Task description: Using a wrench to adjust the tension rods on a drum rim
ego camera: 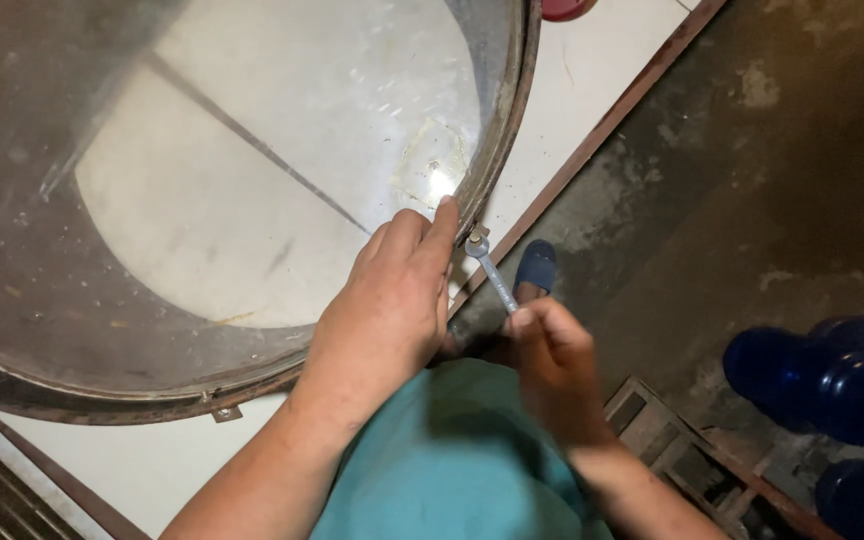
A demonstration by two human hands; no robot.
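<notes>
I see my right hand [550,352] closed on a wrench [492,272], its long axis running up-left to a bolt [473,238] on the drum [512,120] rim; my left hand [392,300] presses fingers there, nearer

Left hand [389,300] on the rim of a metal drum [512,110], just left of a wrench [490,270] held by the right hand [549,355]. Sandal [535,268] behind the wrench. Bottles [832,385] far right, well apart.
</notes>
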